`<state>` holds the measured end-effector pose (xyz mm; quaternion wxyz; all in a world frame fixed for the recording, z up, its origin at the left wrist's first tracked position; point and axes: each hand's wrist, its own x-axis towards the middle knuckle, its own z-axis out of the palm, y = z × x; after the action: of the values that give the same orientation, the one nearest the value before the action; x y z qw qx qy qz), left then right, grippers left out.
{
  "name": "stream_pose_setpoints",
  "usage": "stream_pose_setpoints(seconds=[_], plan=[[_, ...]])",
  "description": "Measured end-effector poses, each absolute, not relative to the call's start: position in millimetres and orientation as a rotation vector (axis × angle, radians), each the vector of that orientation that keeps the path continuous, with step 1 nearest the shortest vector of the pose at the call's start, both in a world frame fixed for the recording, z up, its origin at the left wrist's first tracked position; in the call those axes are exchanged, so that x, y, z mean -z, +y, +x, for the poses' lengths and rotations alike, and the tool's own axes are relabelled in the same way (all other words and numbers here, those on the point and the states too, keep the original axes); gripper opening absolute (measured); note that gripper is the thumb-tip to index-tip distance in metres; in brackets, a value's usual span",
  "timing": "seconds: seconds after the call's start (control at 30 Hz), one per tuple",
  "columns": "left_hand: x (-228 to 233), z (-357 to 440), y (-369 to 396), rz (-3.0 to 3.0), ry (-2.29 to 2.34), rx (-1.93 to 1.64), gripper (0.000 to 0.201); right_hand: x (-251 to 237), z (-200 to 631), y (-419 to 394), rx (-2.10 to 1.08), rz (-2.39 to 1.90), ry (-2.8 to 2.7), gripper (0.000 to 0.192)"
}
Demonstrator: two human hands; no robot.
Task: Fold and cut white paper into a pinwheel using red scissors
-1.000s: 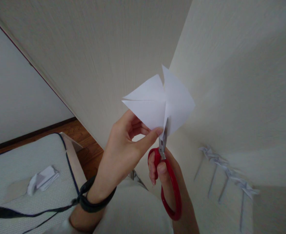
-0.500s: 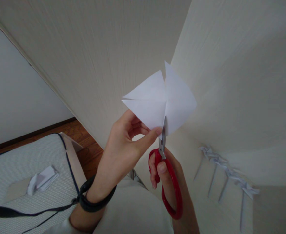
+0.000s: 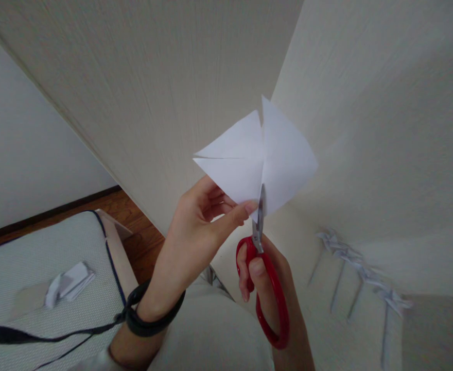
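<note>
your left hand (image 3: pixel 201 226) pinches the white paper (image 3: pixel 284 159) near its lower corner, thumb on top, fingers curled beneath; your right hand (image 3: pixel 282 265) grips the red-handled scissors (image 3: pixel 258 242). the paper lies just ahead of both hands, the left nearer, its thumb tip right beside the blades (image 3: pixel 261 206). the scissors' long axis points almost straight away from you, in line with the lower slit, tips short of the middle; you cannot tell how far the blades are parted. two more slits run in from the left and top. the sheet is held up in the air. right of you, folded shapes on sticks (image 3: pixel 360 270) lie in a row on a pale surface (image 3: pixel 311 319); left, folded papers (image 3: pixel 74 282) rest on a mesh-covered pad (image 3: pixel 83 242) beside wooden floor (image 3: pixel 139 234). walls (image 3: pixel 172 77) stand close ahead.
</note>
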<state>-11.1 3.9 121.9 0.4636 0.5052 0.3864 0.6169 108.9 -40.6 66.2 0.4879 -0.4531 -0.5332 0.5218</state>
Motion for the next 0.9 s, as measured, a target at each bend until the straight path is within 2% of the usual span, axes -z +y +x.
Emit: stream_pose_setpoints(seconds=[0.17, 0.53, 0.9], plan=[[-122.6, -12.2, 3.4, 1.274, 1.007, -1.483, 0.005, -66.3, 109.6, -40.4, -1.253, -1.093, -1.292, 0.054], [-123.7, -12.6, 3.9, 1.276, 0.970, -1.449, 0.006, -62.4, 111.4, -43.3, -1.280, -1.035, -1.261, 0.046], [-122.3, -14.7, 6.5, 1.316, 0.952, -1.421, 0.006, -60.5, 111.7, -41.5, -1.304, -1.049, -1.265, 0.053]])
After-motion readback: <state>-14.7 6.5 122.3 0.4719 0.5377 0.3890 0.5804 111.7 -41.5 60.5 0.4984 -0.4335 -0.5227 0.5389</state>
